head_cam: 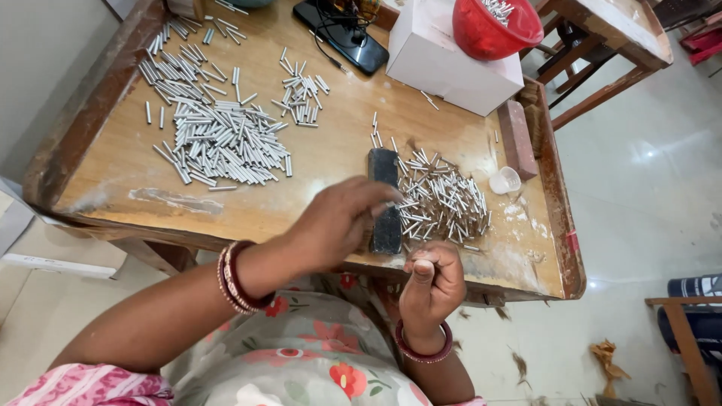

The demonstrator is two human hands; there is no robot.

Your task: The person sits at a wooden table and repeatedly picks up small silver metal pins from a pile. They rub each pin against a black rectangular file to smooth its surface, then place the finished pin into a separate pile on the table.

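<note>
Two hands hover at the near edge of a wooden table (pixel 338 154); the right hand (pixel 432 282) is curled into a loose fist, thumb pressed on the bent forefinger, and whether it pinches anything I cannot tell; the left hand (pixel 342 218) is just above it, fingers drawn together, tips at the top of a dark block (pixel 386 199) and touching the edge of a small pile of short metal tubes (pixel 444 203); what it grips, if anything, is hidden. Right of that pile sits a small clear cup (pixel 505 180), then a brick (pixel 517 137) along the table's rim. Farther left lies a big heap of longer tubes (pixel 214 139), with a smaller cluster (pixel 302 92) beyond. At the far end stand a white box (pixel 444 64), a red bowl (pixel 492 30) and a black phone (pixel 342 36).
</note>
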